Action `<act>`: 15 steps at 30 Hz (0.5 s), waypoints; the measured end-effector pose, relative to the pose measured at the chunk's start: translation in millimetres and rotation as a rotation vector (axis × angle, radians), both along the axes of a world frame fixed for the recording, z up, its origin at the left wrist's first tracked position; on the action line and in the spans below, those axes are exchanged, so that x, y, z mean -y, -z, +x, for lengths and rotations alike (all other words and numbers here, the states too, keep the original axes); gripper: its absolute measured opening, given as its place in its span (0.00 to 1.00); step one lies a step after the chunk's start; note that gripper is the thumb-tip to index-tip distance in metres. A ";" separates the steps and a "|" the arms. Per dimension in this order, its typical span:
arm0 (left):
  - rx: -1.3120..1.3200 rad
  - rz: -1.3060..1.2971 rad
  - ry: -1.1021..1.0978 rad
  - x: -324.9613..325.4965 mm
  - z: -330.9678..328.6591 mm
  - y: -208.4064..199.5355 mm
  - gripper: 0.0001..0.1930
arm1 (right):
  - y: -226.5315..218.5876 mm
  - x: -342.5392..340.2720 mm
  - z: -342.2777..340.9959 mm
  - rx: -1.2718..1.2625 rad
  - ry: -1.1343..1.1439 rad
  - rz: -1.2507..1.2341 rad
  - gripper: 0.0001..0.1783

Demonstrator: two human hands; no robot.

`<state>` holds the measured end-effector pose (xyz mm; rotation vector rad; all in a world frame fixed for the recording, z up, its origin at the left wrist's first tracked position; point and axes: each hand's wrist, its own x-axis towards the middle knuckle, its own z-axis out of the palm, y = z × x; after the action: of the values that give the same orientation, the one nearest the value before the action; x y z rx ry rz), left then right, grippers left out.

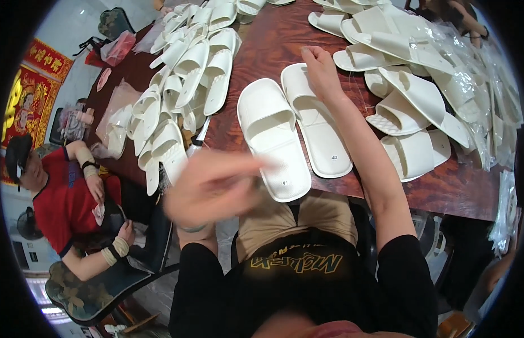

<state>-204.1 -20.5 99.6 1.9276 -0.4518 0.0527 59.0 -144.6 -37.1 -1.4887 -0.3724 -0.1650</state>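
Two white slippers lie side by side in front of me, heels toward me: the left slipper (280, 163) and the right slipper (328, 143). At the toe of the right slipper is my right hand (324, 70), its fingers curled closed; whatever they pinch, if anything, is hidden. Fine thread-like lines show just right of that wrist. My left hand (214, 186) is raised near the left slipper's heel, smeared by motion. Its fingers are too blurred to read, and I cannot tell whether it touches the slipper.
White slippers pile up at the left (191, 73) and at the right (411, 101) of the dark red wooden table (248, 56). Clear plastic bags (470, 90) cover part of the right pile. A co-worker in a red shirt (62, 197) sits at the left, handling a small pale item.
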 end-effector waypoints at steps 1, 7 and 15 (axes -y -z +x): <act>-0.119 0.301 -0.115 8.4 10.6 22.6 0.21 | -5.7 -4.1 -3.7 -0.021 -0.001 0.004 0.18; -0.095 0.687 -0.637 39.6 88.0 98.8 0.34 | -4.7 0.6 13.5 -0.180 -0.178 0.147 0.20; -0.040 0.638 -0.840 43.1 110.8 122.1 0.23 | -24.1 -3.1 5.6 -0.380 -0.282 0.268 0.17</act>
<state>-93.3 -63.6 -22.4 2.6179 0.4556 0.4573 64.6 -141.5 -13.0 -1.1570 -0.2370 0.2803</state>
